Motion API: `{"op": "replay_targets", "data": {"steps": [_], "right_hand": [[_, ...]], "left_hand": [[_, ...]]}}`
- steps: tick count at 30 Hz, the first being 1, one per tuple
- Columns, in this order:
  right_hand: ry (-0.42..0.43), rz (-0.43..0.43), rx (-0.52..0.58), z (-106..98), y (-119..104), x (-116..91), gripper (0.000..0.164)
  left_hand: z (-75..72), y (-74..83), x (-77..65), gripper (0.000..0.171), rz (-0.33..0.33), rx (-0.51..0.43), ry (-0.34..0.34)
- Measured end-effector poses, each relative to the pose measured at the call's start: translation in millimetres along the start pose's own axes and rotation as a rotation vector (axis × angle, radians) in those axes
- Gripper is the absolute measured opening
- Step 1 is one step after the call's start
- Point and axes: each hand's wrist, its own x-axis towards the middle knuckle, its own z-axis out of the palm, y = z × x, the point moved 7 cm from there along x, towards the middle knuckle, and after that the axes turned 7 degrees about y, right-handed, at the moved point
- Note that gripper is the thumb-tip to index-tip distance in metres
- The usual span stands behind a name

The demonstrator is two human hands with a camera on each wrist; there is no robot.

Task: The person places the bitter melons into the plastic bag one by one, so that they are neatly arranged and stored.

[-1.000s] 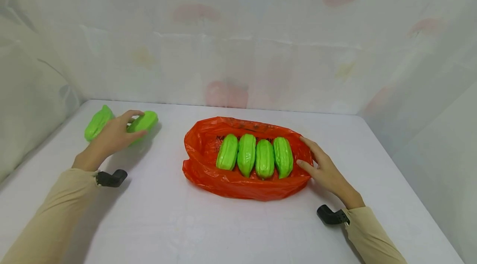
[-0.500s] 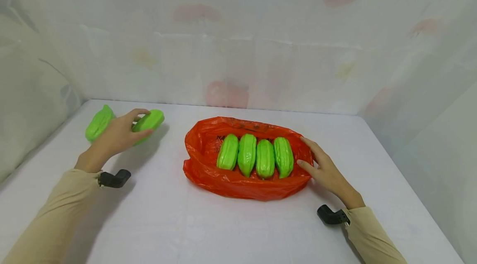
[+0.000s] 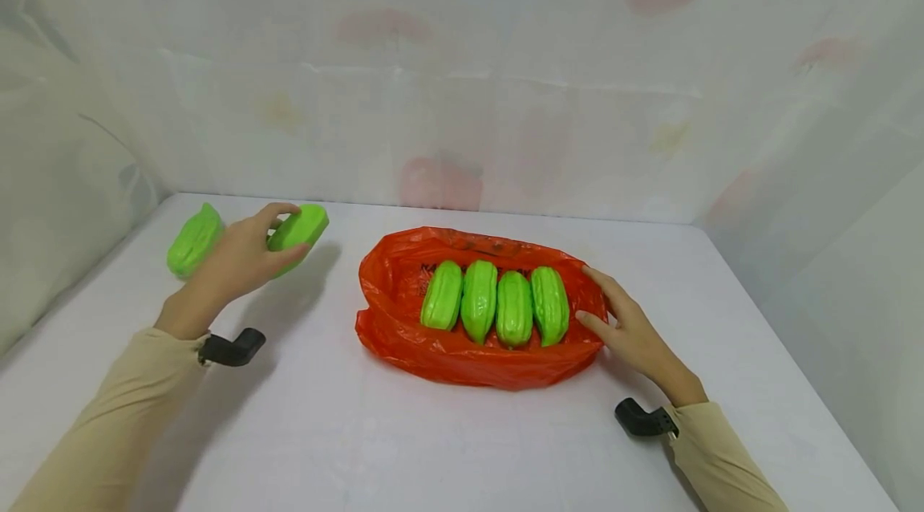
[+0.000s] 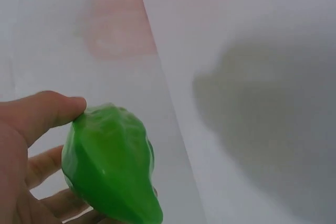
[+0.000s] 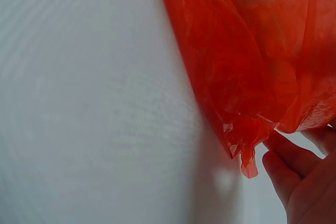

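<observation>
A bright green, ridged bitter gourd (image 3: 300,228) is in my left hand (image 3: 241,257), gripped between thumb and fingers above the far left of the table. In the left wrist view the gourd (image 4: 113,163) shows its tapered tip, with the thumb on its upper side. Behind the hand lies another green gourd (image 3: 195,241). At the table's middle a red plastic bag (image 3: 462,367) is spread wide, with several green gourds (image 3: 479,302) side by side inside. My right hand (image 3: 635,335) holds the bag's right edge. In the right wrist view its fingers (image 5: 283,174) are partly hidden behind the red plastic.
White cloth covers the table (image 3: 404,448). A pale patterned sheet (image 3: 462,95) stands along the back, and more sheeting (image 3: 65,143) hangs at the left and right sides. A black wrist mount (image 3: 233,347) sits on each sleeve.
My left hand has moved right and slightly up with the gourd, and the gourd's shadow has shifted right. The right hand and the bag have stayed in place.
</observation>
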Motion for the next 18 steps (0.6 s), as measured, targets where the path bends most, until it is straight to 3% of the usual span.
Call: {"op": "replay_targets", "data": {"steps": [7, 18], "right_hand": [[-0.001, 0.003, 0.006, 0, 1, 0, 0.065], [-0.005, 0.000, 0.009, 1, 0, -1, 0.065]], "left_hand": [[-8.4, 19.0, -5.5, 0.059, -0.008, -0.002, 0.075], [-10.5, 44.7, -9.6, 0.060, -0.008, -0.029, 0.060]]}}
